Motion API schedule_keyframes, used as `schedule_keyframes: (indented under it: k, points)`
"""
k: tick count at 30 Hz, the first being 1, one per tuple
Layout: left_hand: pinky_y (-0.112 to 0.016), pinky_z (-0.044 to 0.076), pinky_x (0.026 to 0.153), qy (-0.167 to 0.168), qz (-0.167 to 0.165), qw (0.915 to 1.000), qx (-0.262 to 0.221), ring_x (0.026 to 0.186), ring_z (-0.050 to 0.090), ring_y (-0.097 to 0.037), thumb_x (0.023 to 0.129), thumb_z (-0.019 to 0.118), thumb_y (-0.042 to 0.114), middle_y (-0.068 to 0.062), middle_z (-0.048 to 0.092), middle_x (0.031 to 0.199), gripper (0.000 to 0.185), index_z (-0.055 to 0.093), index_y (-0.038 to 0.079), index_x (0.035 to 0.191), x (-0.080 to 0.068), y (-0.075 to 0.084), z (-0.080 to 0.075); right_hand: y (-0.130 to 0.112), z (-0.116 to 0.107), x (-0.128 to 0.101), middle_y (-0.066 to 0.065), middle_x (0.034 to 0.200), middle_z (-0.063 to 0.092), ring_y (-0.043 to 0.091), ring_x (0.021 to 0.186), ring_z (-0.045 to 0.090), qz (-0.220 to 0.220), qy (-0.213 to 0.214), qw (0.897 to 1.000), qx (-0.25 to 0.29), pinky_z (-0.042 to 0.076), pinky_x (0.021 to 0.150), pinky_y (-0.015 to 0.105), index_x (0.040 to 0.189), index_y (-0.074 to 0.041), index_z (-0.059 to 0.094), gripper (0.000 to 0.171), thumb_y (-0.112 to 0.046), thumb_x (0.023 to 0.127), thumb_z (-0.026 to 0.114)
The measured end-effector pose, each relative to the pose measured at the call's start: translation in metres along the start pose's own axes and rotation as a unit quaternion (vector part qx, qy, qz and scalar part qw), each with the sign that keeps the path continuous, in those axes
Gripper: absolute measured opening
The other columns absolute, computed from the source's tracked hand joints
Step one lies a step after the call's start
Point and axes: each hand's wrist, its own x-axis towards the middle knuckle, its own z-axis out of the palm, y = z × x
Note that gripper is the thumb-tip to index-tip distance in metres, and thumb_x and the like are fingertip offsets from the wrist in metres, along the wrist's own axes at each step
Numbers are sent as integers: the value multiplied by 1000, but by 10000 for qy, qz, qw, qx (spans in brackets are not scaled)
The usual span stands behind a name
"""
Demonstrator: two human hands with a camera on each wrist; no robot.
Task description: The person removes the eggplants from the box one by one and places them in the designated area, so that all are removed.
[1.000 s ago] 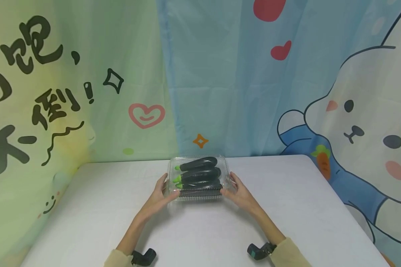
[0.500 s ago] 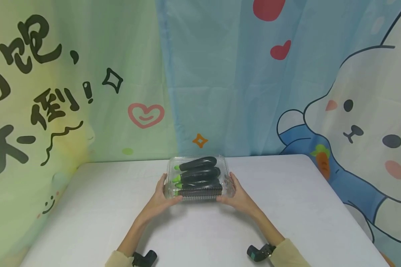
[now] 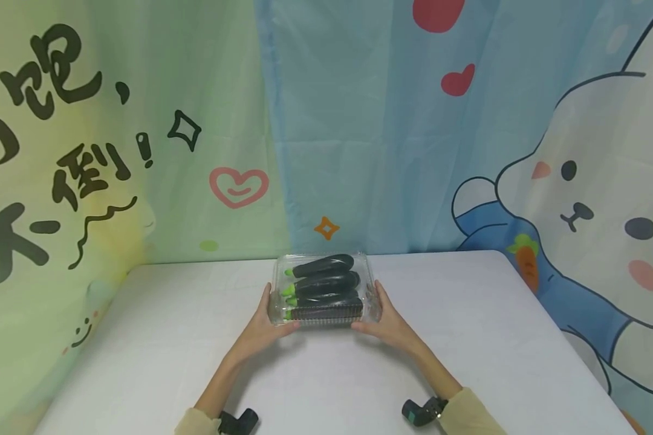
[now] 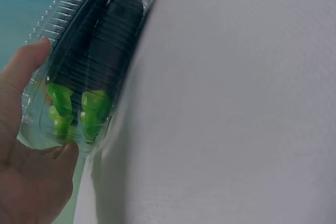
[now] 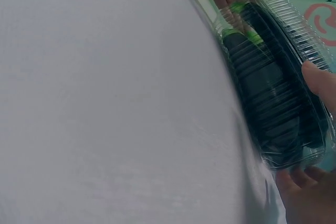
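Observation:
A clear plastic clamshell box (image 3: 323, 289) holds three dark purple eggplants (image 3: 326, 283) with green stems pointing left. My left hand (image 3: 265, 324) grips the box's left end, thumb on the lid and fingers underneath. My right hand (image 3: 383, 321) grips its right end the same way. The near edge of the box is raised off the white table (image 3: 326, 374). In the left wrist view the box (image 4: 86, 61) shows the green stems (image 4: 79, 111) beside my left hand (image 4: 29, 161). The right wrist view shows the box (image 5: 278, 87) tilted, with my right hand (image 5: 315, 145) at its near end.
A cartoon-printed cloth backdrop (image 3: 326, 121) hangs right behind the table's far edge. The table's right edge (image 3: 566, 338) runs diagonally toward me. Black wrist camera mounts (image 3: 421, 412) sit at both sleeves.
Both hands have tightened on the box ends and lifted its near edge a little off the table, tilting it toward the backdrop.

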Motion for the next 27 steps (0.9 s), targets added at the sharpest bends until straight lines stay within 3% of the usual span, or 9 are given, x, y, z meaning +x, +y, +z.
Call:
schedule_keyframes:
  k: [12, 27]
  points:
    - [-64, 14, 117, -20, 33, 9999, -100, 150, 6, -43, 77, 81, 32, -23, 3, 162, 123, -11, 12, 156, -3, -1, 2, -1, 4, -1, 22, 163, -2, 45, 149, 3, 75, 103, 9999, 18, 11, 117, 65, 156, -9, -7, 117, -35, 80, 78]
    - [-62, 15, 118, 38, 9, 9997, 220, 149, 10, -43, 77, 81, 36, -23, 6, 162, 120, -6, 9, 156, -2, -1, 2, 6, 3, 0, 17, 164, -6, 42, 150, -1, -59, 18, 9998, 186, 12, 118, 64, 156, -13, -7, 116, -34, 81, 78]
